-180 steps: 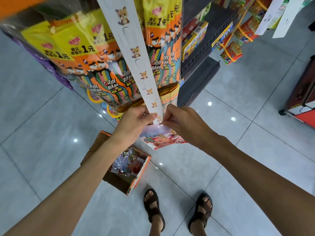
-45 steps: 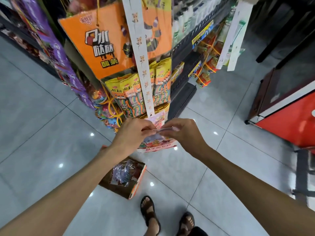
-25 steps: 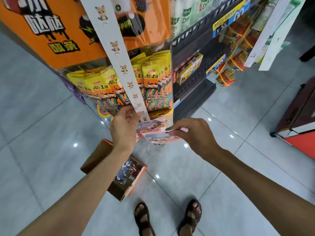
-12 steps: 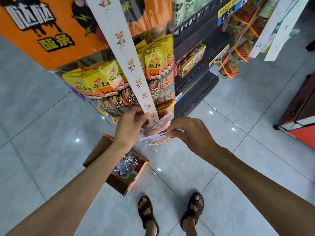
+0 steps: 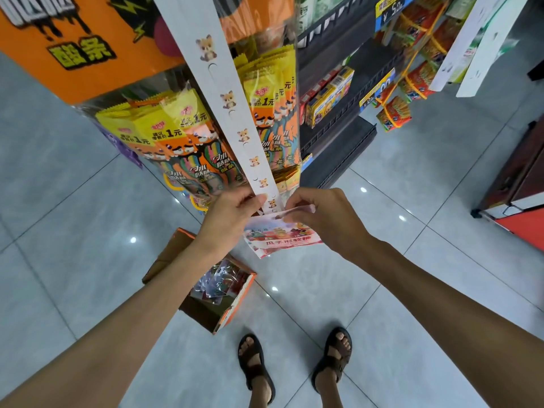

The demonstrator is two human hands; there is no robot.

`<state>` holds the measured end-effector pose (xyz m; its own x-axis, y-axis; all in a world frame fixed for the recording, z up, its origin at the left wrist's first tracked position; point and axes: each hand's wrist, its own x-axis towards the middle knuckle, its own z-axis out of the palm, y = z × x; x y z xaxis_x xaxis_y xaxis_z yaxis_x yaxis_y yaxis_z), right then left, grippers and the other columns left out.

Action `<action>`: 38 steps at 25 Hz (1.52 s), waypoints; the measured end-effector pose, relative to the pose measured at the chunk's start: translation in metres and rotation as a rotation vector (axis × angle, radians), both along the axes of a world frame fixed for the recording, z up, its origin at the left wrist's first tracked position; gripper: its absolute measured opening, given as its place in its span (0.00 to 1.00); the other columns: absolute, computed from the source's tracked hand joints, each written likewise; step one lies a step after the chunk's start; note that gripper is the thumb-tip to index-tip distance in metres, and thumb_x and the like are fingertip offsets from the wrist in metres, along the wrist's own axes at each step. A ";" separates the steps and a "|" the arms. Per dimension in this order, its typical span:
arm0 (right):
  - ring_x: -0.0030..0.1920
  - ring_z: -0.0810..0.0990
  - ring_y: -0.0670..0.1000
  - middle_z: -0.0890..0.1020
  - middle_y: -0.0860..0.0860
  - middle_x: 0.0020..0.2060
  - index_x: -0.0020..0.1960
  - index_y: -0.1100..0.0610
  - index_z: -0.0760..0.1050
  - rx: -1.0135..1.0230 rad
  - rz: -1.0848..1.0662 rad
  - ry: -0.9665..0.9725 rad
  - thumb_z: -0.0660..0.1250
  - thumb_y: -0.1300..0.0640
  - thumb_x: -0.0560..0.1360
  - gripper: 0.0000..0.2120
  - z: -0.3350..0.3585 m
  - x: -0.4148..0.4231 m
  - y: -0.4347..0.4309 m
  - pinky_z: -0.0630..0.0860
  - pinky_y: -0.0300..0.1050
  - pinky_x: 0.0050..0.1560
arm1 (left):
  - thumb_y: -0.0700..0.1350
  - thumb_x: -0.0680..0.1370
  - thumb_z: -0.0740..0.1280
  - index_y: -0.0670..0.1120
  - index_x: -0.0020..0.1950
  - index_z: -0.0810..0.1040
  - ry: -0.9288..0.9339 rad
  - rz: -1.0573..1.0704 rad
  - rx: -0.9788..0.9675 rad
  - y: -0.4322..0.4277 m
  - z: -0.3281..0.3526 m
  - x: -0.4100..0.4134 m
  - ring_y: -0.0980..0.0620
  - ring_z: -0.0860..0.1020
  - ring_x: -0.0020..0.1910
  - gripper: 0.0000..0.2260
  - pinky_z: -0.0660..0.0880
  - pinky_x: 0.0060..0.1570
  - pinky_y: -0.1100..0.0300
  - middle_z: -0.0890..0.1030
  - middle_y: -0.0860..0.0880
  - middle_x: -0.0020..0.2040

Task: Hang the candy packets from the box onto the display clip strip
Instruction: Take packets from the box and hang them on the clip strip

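A long white clip strip (image 5: pixel 232 113) printed with small animal pictures hangs down in front of the shelf end. My left hand (image 5: pixel 232 216) pinches the strip's lower end. My right hand (image 5: pixel 321 213) pinches the top edge of a pink and white candy packet (image 5: pixel 282 235) and holds it against the strip's bottom. Another packet seems to lie just behind it, mostly hidden. On the floor below stands the open cardboard box (image 5: pixel 232 304) with several shiny packets inside.
Yellow and orange sour-strip packs (image 5: pixel 188 148) hang behind the strip under an orange sign (image 5: pixel 82 45). Black shelving (image 5: pixel 338 134) with boxed goods stands to the right, a red cabinet (image 5: pixel 521 207) at far right. My sandalled feet (image 5: pixel 294 363) stand on grey floor tiles.
My right hand has brought the packet up against the strip's bottom end. My left hand has slid a little lower on the strip. The camera has moved closer to the display.
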<state>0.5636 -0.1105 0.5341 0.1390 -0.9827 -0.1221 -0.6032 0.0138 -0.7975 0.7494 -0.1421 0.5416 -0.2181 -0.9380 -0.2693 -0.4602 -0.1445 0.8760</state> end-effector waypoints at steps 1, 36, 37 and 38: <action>0.38 0.76 0.40 0.85 0.51 0.47 0.49 0.58 0.82 0.001 0.001 0.001 0.71 0.58 0.73 0.06 0.001 0.001 -0.003 0.69 0.24 0.40 | 0.41 0.79 0.65 0.40 0.58 0.80 -0.003 -0.007 0.005 0.000 0.000 0.000 0.55 0.77 0.60 0.10 0.71 0.53 0.71 0.80 0.49 0.62; 0.49 0.84 0.55 0.84 0.52 0.55 0.56 0.57 0.81 -0.138 0.096 0.283 0.69 0.50 0.75 0.14 -0.033 0.018 -0.028 0.75 0.39 0.46 | 0.45 0.81 0.60 0.43 0.64 0.73 -0.253 -0.054 -0.138 -0.003 -0.007 0.006 0.49 0.73 0.66 0.13 0.74 0.50 0.65 0.75 0.46 0.69; 0.49 0.84 0.54 0.85 0.52 0.54 0.55 0.57 0.81 -0.142 0.097 0.291 0.68 0.50 0.75 0.13 -0.034 0.018 -0.031 0.73 0.38 0.45 | 0.45 0.81 0.61 0.43 0.64 0.73 -0.278 -0.055 -0.155 -0.004 -0.008 0.007 0.48 0.74 0.66 0.13 0.74 0.47 0.69 0.75 0.46 0.68; 0.49 0.84 0.54 0.85 0.51 0.54 0.55 0.56 0.81 -0.150 0.101 0.303 0.68 0.50 0.75 0.13 -0.034 0.019 -0.035 0.73 0.38 0.45 | 0.45 0.81 0.61 0.43 0.63 0.74 -0.300 -0.055 -0.172 -0.005 -0.009 0.007 0.49 0.75 0.64 0.13 0.73 0.42 0.72 0.76 0.47 0.68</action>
